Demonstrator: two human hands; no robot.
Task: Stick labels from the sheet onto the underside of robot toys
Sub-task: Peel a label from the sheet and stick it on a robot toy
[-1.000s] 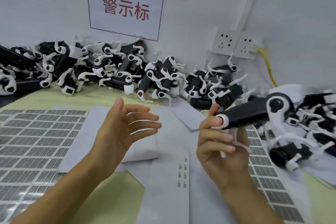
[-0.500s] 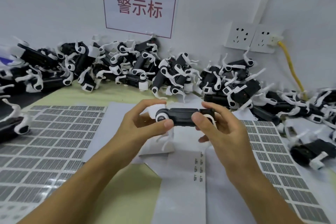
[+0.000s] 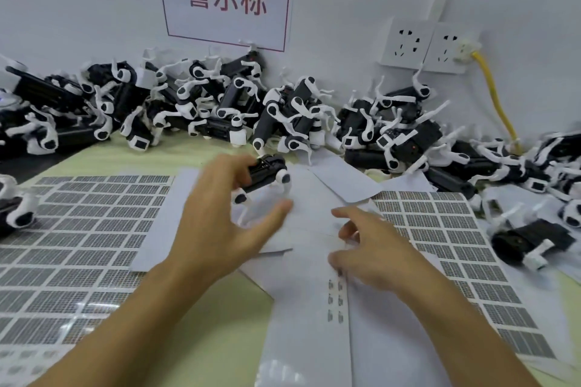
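Beyond both hands, a long heap of black-and-white robot toys [image 3: 283, 110] lies against the wall, with more piled off to the right of the right hand. Full label sheets flank the hands: one sheet [image 3: 81, 229] lies to the left of the left forearm, another [image 3: 440, 245] just beyond and right of the right hand. Under the right hand, a nearly spent backing strip [image 3: 314, 324] runs toward the person, with a few small labels [image 3: 334, 302] left on it just below the right wrist.

The left hand [image 3: 220, 220] holds one robot toy [image 3: 267, 179] at its fingertips, fingers curled over the black body, thumb stretched out apart from it toward the right. The toy sits beyond the left hand's knuckles, white legs hanging down, so its underside seems to face away from the camera. The right hand [image 3: 371, 248] hovers over the strip, holding nothing, fingers loosely spread; blur hides whether they touch the paper.

The step in hand looks like fetching a label. To do it well, the right hand should lift one label by a corner with a fingernail, keeping the adhesive off the skin, while the left hand rolls the toy belly-up and steadies it by the body rather than the thin legs. Then the label should be laid flat and pressed from one edge across.
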